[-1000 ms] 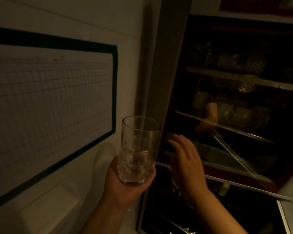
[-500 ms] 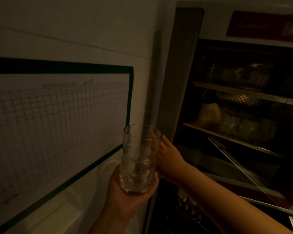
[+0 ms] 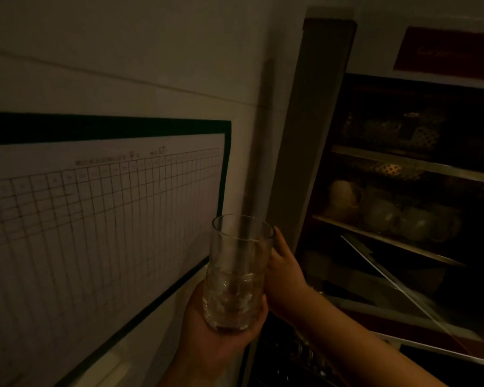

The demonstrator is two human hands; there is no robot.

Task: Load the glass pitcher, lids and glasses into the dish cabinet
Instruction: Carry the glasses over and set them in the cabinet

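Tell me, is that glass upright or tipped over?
Upright. The glass has its open rim on top and its thick base cupped in the left hand; the right hand touches its side.

Dim kitchen shot; hardly any text legible. Wall chart (image 3: 101,219), dark-bordered grid sheet: header line of small print w/ a few handwritten marks above the grid, and faint figures in the top row of cells, all too blurred to read. Red label (image 3: 444,53) on the cabinet's top panel: pale cursive brand-style script, letters can't be made out
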